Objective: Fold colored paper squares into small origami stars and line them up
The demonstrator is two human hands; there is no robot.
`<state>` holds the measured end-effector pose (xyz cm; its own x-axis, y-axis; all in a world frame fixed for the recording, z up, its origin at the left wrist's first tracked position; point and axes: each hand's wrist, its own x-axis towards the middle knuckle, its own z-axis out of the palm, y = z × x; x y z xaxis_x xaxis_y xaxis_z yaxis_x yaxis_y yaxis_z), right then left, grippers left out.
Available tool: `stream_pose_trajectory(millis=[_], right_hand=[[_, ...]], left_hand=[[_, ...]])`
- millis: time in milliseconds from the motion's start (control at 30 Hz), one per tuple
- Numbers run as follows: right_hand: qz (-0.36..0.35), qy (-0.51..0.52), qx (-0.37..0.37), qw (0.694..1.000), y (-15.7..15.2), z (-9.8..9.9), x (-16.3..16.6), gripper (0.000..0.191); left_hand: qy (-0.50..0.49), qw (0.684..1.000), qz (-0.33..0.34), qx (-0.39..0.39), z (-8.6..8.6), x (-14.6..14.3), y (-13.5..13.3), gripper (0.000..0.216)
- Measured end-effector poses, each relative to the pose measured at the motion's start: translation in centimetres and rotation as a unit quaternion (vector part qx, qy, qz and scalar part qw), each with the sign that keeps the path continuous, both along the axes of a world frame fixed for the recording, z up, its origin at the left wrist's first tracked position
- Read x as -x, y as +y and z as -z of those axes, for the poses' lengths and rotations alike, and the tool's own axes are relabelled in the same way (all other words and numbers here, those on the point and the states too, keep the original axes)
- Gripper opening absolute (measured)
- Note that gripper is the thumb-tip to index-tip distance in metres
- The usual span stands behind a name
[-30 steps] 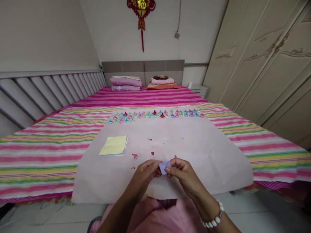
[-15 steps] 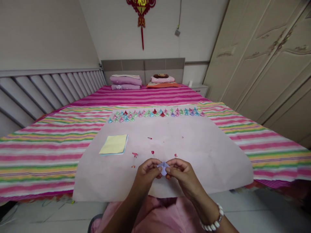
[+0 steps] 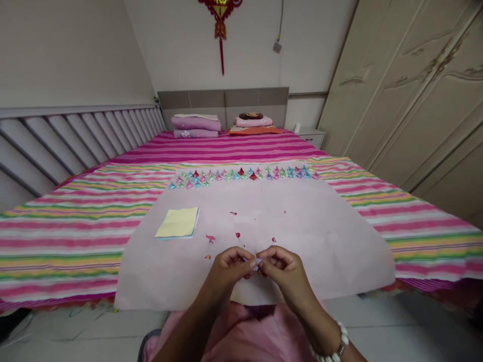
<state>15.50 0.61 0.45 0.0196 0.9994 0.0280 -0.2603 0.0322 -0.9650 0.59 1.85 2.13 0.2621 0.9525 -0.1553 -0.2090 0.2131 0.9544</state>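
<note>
The left hand (image 3: pixel 231 265) and right hand (image 3: pixel 282 265) are both closed in a thumb-and-finger pinch on a small lilac paper (image 3: pixel 257 264), held between them over the near part of a pale board (image 3: pixel 332 251). The thumbs hide most of it, though it seems folded. Red scraps (image 3: pixel 210 239) and a yellow-topped paper stack (image 3: pixel 177 222) lie beyond; folded paper pieces (image 3: pixel 252 176) line the far edge.

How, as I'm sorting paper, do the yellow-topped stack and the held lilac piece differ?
The stack lies flat on the sheet; the lilac piece is pinched between left hand and right hand. The stack looks larger; the lilac piece, mostly hidden, looks smaller. Both look like paper.
</note>
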Motion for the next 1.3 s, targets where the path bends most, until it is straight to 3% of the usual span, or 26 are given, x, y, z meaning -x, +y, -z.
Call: stream_pose_trajectory(millis=[167,400,533,767,900,1200,1300], right_hand=[[-0.057,0.029,-0.020,0.998,-0.1,0.0,-0.5,0.025],[-0.047,0.015,0.021,0.999,0.3,0.1,-0.5,0.022],[-0.043,-0.020,-0.006,0.999,0.2,-0.4,-0.4,0.021],[-0.029,-0.083,-0.046,0.995,0.0,-0.3,-0.3,0.017],[-0.033,-0.038,0.002,0.999,0.4,0.0,-0.2,0.019],[-0.017,0.100,0.077,0.992,0.9,0.8,0.4,0.024],[-0.004,0.115,0.102,0.988,1.0,0.6,0.2,0.024]], left_hand=[[0.021,0.999,-0.001,-0.035,0.0,0.2,0.0,0.018],[0.009,0.999,-0.026,-0.037,0.1,-0.1,0.2,0.038],[0.039,0.999,-0.020,-0.019,-0.1,-0.1,0.1,0.026],[0.079,0.992,-0.054,-0.087,0.6,-0.1,0.2,0.020],[0.076,0.991,-0.056,-0.090,1.3,0.0,0.4,0.023],[0.025,0.998,-0.041,0.032,2.0,-0.4,1.0,0.035],[0.054,0.997,-0.062,0.010,1.8,-0.3,0.8,0.032]])
